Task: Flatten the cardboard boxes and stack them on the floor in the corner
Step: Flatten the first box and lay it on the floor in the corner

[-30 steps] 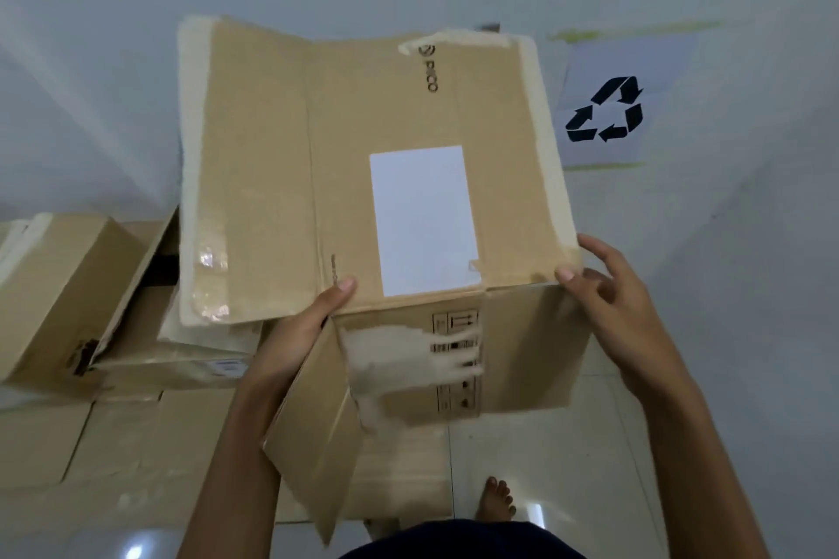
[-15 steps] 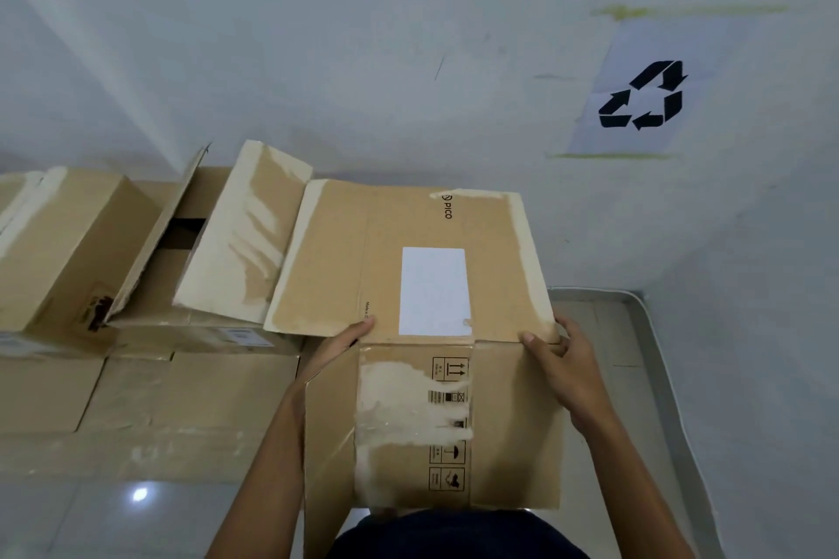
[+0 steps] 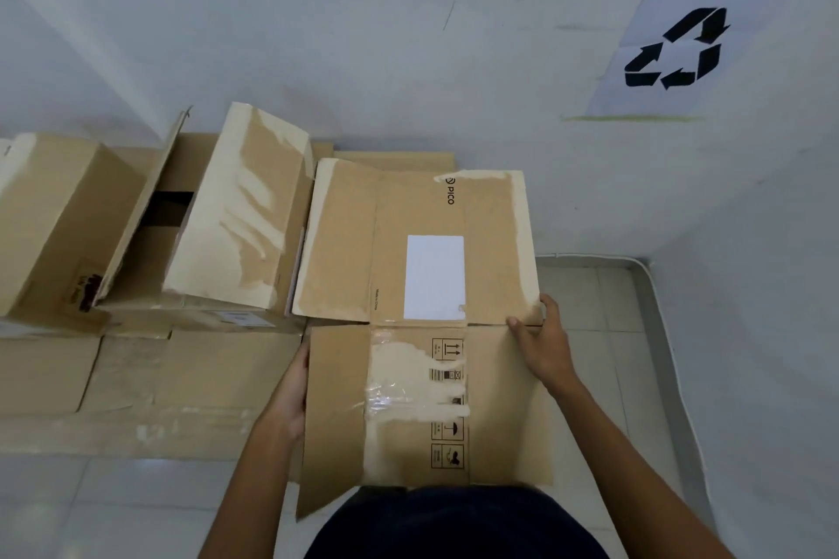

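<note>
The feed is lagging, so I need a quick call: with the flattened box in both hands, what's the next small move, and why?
Probably lower the flattened box flat to the floor by the wall and let go. The left hand and right hand grip its side edges, and one near flap hangs bent.

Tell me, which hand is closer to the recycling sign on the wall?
Right. The right hand grips the flattened box at its right edge, below the recycling sign. The left hand holds the box's left edge, farther from the sign.
</note>
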